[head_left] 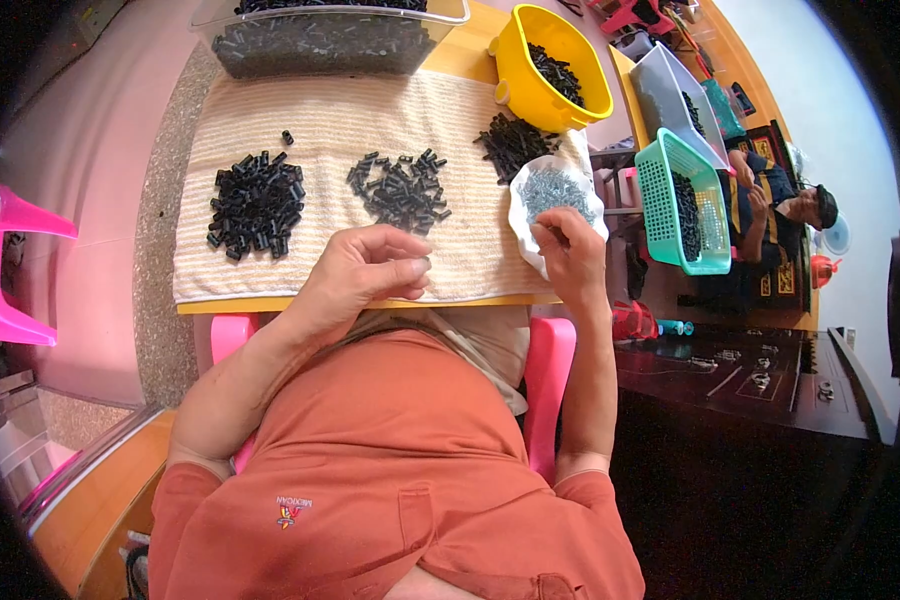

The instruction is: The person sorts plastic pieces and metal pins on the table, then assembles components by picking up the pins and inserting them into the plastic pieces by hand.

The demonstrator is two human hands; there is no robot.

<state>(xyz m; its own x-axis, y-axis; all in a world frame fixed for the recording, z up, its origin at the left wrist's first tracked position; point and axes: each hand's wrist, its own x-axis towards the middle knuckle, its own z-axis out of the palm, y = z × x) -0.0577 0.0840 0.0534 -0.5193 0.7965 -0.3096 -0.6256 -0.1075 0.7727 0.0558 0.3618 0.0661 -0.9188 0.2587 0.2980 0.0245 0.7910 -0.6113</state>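
My left hand [370, 265] is held above the near edge of the striped towel, its fingers curled toward the thumb; whatever it holds is hidden or too small to make out. My right hand [575, 255] hovers over the near side of a white scalloped bowl [522, 225], fingertips pinched together. Small, thin, silvery metal pieces [558, 188] fill the bowl. Just beyond my left hand lies a loose spread of small black cylindrical parts [405, 190]. Farther left is a denser heap of similar black parts [257, 205], with one single piece apart from it.
Slimmer black pieces [515, 145] lie beyond the bowl. A yellow tub [515, 60] and a clear bin [320, 50], both holding black parts, stand at the back. On the right are a green basket [660, 200], a white bin [660, 90] and a seated person [770, 200].
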